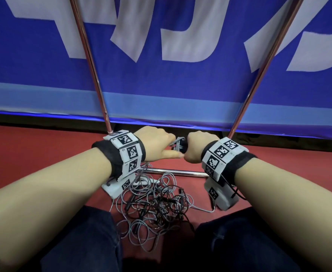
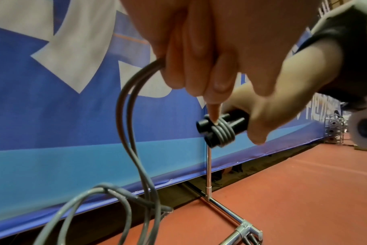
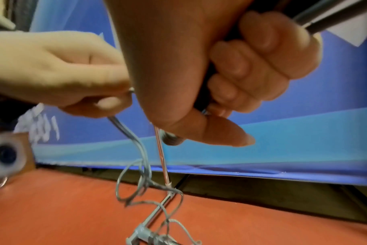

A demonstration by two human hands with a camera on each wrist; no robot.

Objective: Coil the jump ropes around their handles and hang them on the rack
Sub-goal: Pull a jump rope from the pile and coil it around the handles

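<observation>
Two black handles (image 2: 220, 128) lie side by side with a few turns of grey rope (image 2: 134, 102) wound round their ends. My right hand (image 1: 195, 147) grips the handles, its fingers (image 3: 245, 69) curled round them. My left hand (image 1: 166, 147), just left of them, holds a doubled strand of the grey rope, and its forefinger (image 2: 214, 114) touches the coils. From that hand the rope (image 3: 134, 140) hangs down to the floor. A tangled pile of grey and black ropes (image 1: 153, 209) lies on the red floor between my knees.
The chrome rack has two uprights (image 1: 88, 65) (image 1: 263, 65) and a low crossbar (image 1: 173, 171) under my hands. A blue and white banner (image 1: 161, 85) closes off the space behind it. The red floor (image 1: 33, 154) spreads to both sides.
</observation>
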